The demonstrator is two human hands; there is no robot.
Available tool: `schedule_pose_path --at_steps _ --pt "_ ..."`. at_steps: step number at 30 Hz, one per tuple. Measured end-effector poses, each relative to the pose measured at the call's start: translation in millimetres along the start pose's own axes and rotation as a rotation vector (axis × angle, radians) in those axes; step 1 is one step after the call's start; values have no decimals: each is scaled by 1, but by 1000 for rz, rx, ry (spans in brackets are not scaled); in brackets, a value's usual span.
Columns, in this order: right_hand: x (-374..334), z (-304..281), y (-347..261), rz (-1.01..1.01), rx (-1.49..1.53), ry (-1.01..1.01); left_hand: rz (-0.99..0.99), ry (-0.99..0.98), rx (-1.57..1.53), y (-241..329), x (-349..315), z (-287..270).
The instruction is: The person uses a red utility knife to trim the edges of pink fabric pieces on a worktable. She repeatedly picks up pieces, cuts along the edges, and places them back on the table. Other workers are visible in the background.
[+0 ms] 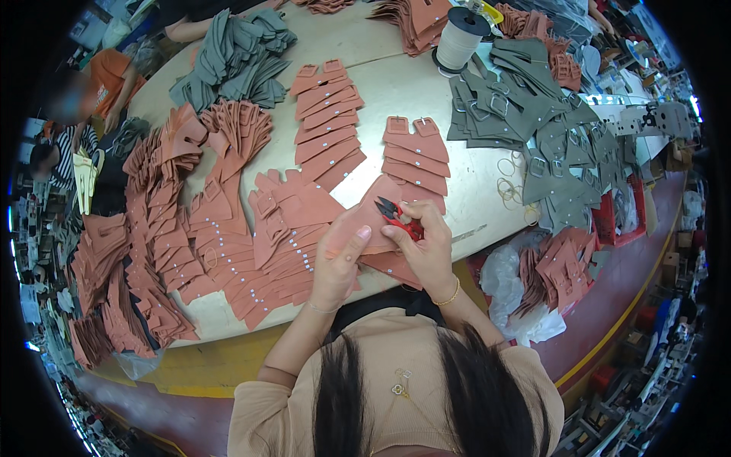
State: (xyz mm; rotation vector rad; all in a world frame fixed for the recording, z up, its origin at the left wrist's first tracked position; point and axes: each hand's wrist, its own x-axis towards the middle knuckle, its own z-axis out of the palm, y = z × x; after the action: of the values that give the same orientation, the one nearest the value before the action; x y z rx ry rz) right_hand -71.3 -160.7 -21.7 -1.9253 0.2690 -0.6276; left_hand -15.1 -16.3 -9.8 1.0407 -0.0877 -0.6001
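Observation:
My left hand (335, 266) is closed on a terracotta fabric piece (356, 221), its thumb lying on top. In my right hand (431, 251) is a pair of thread snips (388, 209) with dark blades and red handles. The blades lie over the right edge of the piece; whether they touch it I cannot tell. Just beyond my hands, overlapping pieces with covered buckles form a short row (415, 164). A longer row (329, 126) lies farther off. More terracotta pieces with small white tags (293, 251) spread out to the left of my left hand.
Grey-green pieces with buckles (495, 107) are heaped at the right, and another grey-green pile (236, 57) lies far left. A spool of white cord (459, 44) stands at the back. Rubber bands (512, 183) lie near the right edge. Beside the table hangs a plastic bag (506, 286). A person in orange (110, 80) is at the left.

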Motion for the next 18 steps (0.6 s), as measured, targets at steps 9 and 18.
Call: schedule_pose_path --at_steps 9,18 --pt "3 -2 0 -19 -48 -6 11 -13 129 -1 2 -2" --pt "6 -4 -2 -57 -103 -14 33 -39 188 -1 3 -3"
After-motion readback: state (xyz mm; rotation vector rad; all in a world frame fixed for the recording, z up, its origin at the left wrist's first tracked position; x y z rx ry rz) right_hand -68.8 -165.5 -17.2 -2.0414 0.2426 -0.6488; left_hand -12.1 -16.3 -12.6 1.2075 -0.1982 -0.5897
